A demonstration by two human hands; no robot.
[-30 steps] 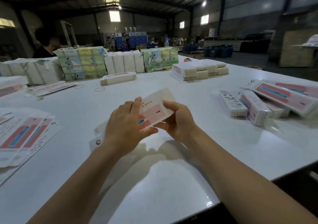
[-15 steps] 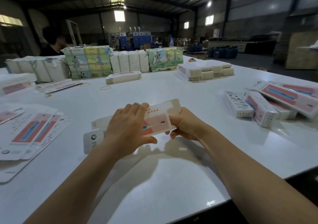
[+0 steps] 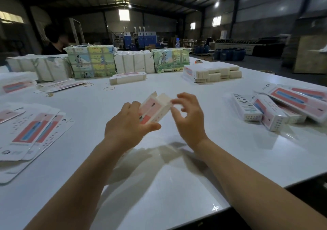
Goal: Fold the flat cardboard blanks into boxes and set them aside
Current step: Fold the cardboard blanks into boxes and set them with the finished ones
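From my feed I saw rubber bands [image 3: 109, 88] lying loose on the white worktop [image 3: 177, 176], blue barrels [image 3: 230, 54] way back, another person [image 3: 54, 41] behind wrapped bundles [image 3: 91, 61].

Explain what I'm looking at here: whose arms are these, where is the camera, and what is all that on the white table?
There is no machine: a person wears a camera on the head, looking down at their own bare arms. The left hand grips a pink and white carton, partly opened from flat into a box. The right hand hovers at its open end, fingers loosely curled, holding nothing. On the white table flat blanks lie at left, finished boxes at right, wrapped bundles along the far edge, with loose rubber bands nearby.
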